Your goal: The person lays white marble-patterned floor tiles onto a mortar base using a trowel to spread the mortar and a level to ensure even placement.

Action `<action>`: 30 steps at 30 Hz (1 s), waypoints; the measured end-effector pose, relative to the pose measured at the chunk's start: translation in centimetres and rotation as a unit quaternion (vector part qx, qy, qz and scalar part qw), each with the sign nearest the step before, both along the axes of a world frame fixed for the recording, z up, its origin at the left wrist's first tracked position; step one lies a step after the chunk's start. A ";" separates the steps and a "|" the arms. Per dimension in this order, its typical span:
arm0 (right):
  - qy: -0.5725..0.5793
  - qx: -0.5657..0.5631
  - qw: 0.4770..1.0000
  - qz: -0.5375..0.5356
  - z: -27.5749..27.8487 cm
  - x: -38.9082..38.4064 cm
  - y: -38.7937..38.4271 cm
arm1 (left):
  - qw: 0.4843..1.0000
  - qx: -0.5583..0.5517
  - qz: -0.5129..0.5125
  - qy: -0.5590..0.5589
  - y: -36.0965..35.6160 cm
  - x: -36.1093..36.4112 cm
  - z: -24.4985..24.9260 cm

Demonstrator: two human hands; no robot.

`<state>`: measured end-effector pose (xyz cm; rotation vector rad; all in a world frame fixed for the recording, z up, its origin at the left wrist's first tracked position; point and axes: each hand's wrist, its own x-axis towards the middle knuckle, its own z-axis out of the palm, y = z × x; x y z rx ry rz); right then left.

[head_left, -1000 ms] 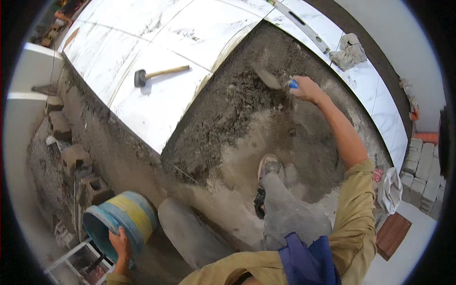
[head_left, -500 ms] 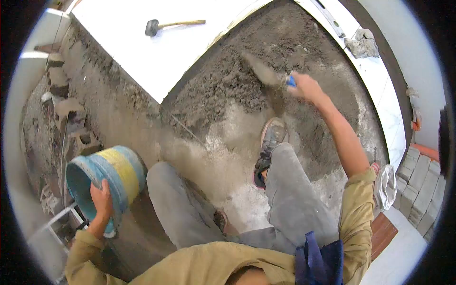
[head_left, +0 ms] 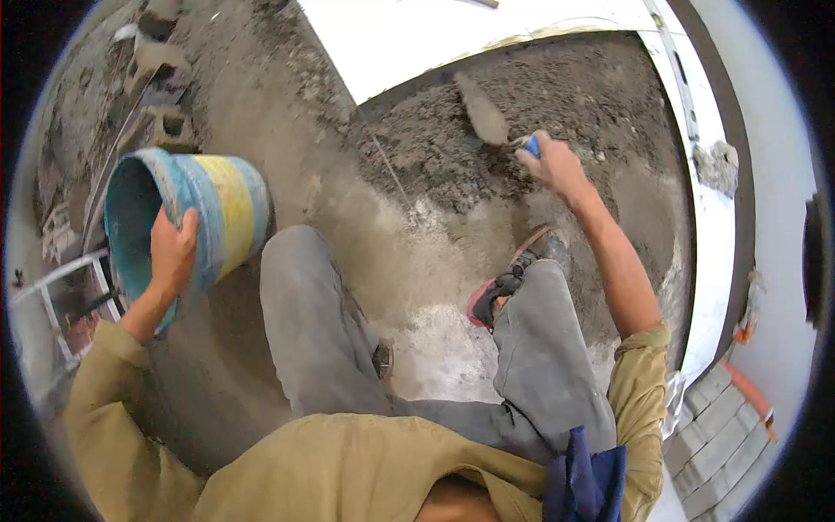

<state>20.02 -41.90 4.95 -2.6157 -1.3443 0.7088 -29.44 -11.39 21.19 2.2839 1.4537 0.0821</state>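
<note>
A blue bucket with a yellow band lies tilted on its side at the left, its mouth facing left. My left hand grips its rim, fingers inside and thumb outside. At the upper right my right hand is closed round the blue handle of a trowel. The trowel's blade points up and left over the rough grey mortar.
White tiles border the mortar at the top and right, with a level on the right strip. Hollow blocks stand at upper left, a white frame at far left, and stacked grey pavers lower right.
The view has turned and shifted, so the tiles and mallet sit higher and the mallet is mostly out of frame. My hands keep their holds on the bucket and the trowel.
</note>
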 end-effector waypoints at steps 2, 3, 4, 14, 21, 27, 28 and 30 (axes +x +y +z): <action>0.025 0.020 0.999 0.038 -0.4 0.2 1.4 | 1.000 0.011 -0.003 0.007 -0.2 0.3 0.2; 0.031 0.000 0.995 0.091 -0.1 -1.3 1.0 | 1.000 -0.001 0.002 0.002 -0.5 0.3 0.5; 0.033 -0.014 0.989 0.145 0.3 -2.8 0.7 | 1.000 -0.007 0.008 -0.007 -0.7 0.4 0.6; 0.044 -0.029 0.967 0.248 2.9 -5.4 -1.7 | 1.000 -0.015 0.015 -0.020 0.0 -0.2 -0.3; -0.018 -0.037 0.997 0.072 10.9 -8.4 -12.4 | 0.994 -0.056 -0.057 -0.079 2.0 -2.9 -2.2; 0.027 -0.097 0.975 -0.199 12.7 -11.5 -26.0 | 0.975 -0.120 -0.089 -0.165 2.7 -2.7 -3.1; -0.022 -0.089 0.950 -0.299 11.4 -11.4 -29.1 | 0.977 -0.117 -0.085 -0.156 2.7 -2.6 -3.0; -0.073 -0.076 0.911 -0.398 8.1 -10.7 -35.3 | 0.978 -0.112 -0.086 -0.151 3.7 -2.7 -3.4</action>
